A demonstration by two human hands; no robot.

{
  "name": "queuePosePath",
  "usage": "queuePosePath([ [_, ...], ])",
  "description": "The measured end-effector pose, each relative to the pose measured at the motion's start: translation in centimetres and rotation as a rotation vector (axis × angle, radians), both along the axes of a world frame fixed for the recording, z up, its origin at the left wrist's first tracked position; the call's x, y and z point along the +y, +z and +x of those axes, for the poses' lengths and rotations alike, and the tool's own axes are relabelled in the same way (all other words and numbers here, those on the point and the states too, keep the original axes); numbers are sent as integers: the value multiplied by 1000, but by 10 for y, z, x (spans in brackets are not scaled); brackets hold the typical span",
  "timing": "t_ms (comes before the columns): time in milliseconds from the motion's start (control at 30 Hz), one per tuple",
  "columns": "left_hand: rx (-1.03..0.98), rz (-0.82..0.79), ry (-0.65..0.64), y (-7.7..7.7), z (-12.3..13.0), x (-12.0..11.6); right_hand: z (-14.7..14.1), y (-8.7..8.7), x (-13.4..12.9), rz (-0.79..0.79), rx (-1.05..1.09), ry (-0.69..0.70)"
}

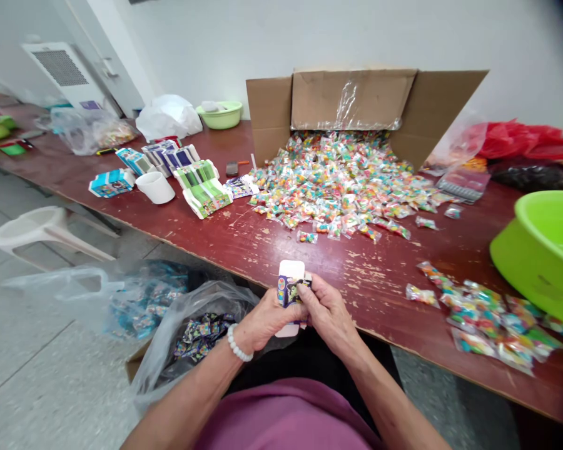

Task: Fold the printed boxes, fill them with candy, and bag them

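Just off the table's front edge, both my hands hold a small printed carton (288,284) upright, with white flaps standing out at its top and bottom. My left hand (267,319), with a white bead bracelet at the wrist, is wrapped round its left side and lower part. The fingers of my right hand (327,307) close on its right side, the thumb over a dark printed piece at the front. I cannot tell if that piece is a separate packet or part of the carton. Beyond them, a large heap of wrapped candies (347,181) spills from a cardboard box (354,103).
Flat cartons (201,187) and a white cup-like roll (155,187) stand at left on the red table (244,250). At right are a green basin (535,250) and loose candy packets (488,315). Below left sits a plastic-lined box of dark packets (204,334), near a white stool (47,228).
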State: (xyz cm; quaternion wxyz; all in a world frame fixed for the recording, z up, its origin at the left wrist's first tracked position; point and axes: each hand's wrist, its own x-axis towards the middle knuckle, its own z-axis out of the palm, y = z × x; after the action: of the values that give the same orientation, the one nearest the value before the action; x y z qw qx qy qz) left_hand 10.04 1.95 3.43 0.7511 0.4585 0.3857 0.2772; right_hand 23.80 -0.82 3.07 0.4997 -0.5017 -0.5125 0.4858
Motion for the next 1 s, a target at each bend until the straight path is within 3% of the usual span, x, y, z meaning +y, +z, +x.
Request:
queuePosePath([
  [100,25,81,41,3,-8,-1,4,-4,-1,45,-13,-50],
  [300,24,221,285,6,-16,-14,-4,-6,-5,-44,172,-101],
  [400,15,268,290,4,-14,-18,-11,-9,-6,-10,259,-180],
  [533,10,266,216,1,-18,-15,-7,-9,-4,9,213,-202],
  [633,31,246,133,2,-24,-12,0,-6,-2,-88,187,-161],
  [733,103,298,134,5,-27,-9,5,-2,2,-156,223,-101],
  [867,151,336,187,5,-28,-6,9,1,6,-103,263,-25],
  [1000,13,194,209,7,-30,-4,16,1,7,-23,42,91],
])
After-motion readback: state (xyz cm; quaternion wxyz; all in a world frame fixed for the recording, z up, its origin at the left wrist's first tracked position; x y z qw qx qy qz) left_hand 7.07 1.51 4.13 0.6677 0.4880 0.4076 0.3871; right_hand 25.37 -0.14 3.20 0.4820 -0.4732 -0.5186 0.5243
